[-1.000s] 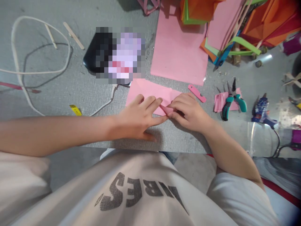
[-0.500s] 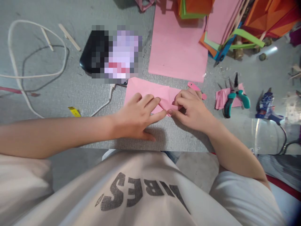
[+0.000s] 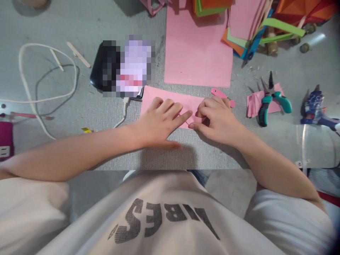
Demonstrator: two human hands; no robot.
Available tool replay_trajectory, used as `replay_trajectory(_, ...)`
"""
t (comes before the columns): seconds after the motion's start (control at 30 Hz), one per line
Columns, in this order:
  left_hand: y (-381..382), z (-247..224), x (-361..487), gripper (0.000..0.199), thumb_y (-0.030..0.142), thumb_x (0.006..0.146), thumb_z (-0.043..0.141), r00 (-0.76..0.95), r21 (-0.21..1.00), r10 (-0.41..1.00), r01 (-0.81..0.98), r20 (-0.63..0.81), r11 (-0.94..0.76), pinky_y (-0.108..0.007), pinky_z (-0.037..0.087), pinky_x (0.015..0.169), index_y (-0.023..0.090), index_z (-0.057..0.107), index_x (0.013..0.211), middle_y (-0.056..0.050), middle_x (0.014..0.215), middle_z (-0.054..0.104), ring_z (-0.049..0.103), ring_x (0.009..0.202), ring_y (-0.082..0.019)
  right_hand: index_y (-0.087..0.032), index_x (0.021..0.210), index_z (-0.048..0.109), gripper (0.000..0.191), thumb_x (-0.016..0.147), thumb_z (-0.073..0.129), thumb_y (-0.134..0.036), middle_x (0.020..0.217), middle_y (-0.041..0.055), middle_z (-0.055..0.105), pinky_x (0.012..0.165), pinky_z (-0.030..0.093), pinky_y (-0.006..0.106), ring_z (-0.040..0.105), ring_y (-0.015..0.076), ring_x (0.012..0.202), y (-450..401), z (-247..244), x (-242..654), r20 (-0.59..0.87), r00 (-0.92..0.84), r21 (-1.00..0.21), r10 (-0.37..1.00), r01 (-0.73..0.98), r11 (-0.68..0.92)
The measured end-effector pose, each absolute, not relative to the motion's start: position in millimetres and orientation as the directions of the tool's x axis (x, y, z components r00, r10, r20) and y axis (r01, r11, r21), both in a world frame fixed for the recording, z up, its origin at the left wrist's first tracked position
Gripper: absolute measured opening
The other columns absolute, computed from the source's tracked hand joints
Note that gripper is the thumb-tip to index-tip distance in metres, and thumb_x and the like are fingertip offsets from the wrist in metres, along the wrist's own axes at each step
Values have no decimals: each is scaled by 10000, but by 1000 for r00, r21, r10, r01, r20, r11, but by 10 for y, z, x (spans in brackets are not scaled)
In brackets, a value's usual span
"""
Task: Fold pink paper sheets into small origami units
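pink paper [image 3: 176,98]; left forefinger [image 3: 183,119] higher

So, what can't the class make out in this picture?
All in the head view:
- Part of the folded pink sheet: under the left hand.
- Whether the right hand pinches the sheet: its curled fingers hide this.
- The phone screen: blurred into blocks.
- The orange-and-green papers: cut off by the top edge.
- The purple socket block: cut off by the left edge.

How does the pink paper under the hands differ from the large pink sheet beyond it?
The pink paper is smaller and partly folded; the large pink sheet lies flat. Both hands touch the pink paper, neither the large pink sheet. Both are pink and on the table.
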State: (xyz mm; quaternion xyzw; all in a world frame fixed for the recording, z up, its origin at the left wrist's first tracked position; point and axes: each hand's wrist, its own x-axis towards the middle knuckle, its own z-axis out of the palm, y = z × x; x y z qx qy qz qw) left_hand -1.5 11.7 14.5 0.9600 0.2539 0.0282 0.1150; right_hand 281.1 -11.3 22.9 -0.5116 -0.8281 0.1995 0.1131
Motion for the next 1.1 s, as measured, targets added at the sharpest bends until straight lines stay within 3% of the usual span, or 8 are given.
replay_trajectory(0.23, 203, 33, 6, 1103, 806, 1046, 701, 925, 269, 379, 357, 35, -895, -742, 188, 1446, 111, 403, 1849, -294, 1926, 372, 290, 1808, -546, -244, 899, 695, 327, 1062, 763, -520, 1088, 112, 700, 1060, 426, 606, 628, 398, 1176, -136, 237, 2808, -61, -426, -390, 902, 842, 372)
replay_trajectory(0.33, 224, -8, 7, 1172, 835, 1042, 687, 930, 275, 368, 352, 9, -895, -727, 163, 1471, 91, 336, 1878, -298, 1948, 330, 280, 1828, -532, -242, 961, 724, 349, 1065, 766, -572, 1141, 135, 688, 1063, 432, 629, 616, 437, 1240, -146, 226, 2826, -60, -398, -365, 915, 862, 351)
replay_trajectory(0.47, 206, 40, 3, 1141, 850, 1066, 644, 923, 226, 384, 378, -18, -898, -770, 150, 1464, 144, 308, 1897, -257, 1964, 326, 282, 1830, -525, -251, 1019, 745, 406, 1073, 738, -653, 1162, 142, 686, 1055, 444, 636, 618, 457, 1261, -146, 195, 2847, -35, -401, -362, 915, 859, 362)
replay_trajectory(0.63, 221, 77, 57, 1231, 898, 1034, 658, 919, 208, 393, 389, -22, -897, -800, 163, 1455, 91, 301, 1892, -278, 1941, 365, 306, 1806, -549, -253, 1049, 763, 415, 1054, 742, -667, 1178, 144, 692, 1059, 438, 628, 623, 449, 1236, -140, 169, 2840, -24, -407, -344, 913, 861, 374)
replay_trajectory(0.83, 167, 116, 144, 1241, 913, 1015, 678, 832, 229, 553, 531, 40, -816, -895, 51, 1426, 108, 324, 1891, -320, 1923, 373, 322, 1788, -610, -252, 1072, 800, 375, 1026, 760, -621, 1184, 150, 702, 1057, 427, 623, 610, 447, 1226, -126, 139, 2825, -7, -405, -328, 914, 864, 381)
replay_trajectory(0.97, -13, 199, 90, 962, 659, 1155, 628, 852, 168, 511, 490, 116, -855, -844, 147, 1466, 104, 343, 1888, -306, 1936, 351, 312, 1833, -534, -244, 1028, 793, 350, 1014, 767, -593, 1149, 153, 704, 1042, 438, 622, 608, 437, 1187, -127, 146, 2798, -4, -396, -320, 918, 870, 374)
replay_trajectory(1.03, -81, 188, 44, 856, 546, 1193, 604, 914, 135, 391, 376, 108, -917, -744, 272, 1487, 14, 411, 1835, -335, 1879, 440, 395, 1815, -473, -241, 1020, 783, 309, 1013, 769, -550, 1160, 159, 705, 1046, 438, 629, 606, 435, 1185, -138, 152, 2781, -4, -395, -317, 919, 872, 374)
replay_trajectory(1.1, -104, 146, 7, 872, 551, 1182, 634, 949, 145, 307, 296, 65, -944, -688, 379, 1463, -58, 462, 1782, -374, 1819, 504, 461, 1780, -472, -240, 1037, 780, 272, 1024, 758, -511, 1182, 164, 706, 1065, 429, 643, 600, 435, 1198, -158, 153, 2767, 4, -395, -313, 919, 872, 377)
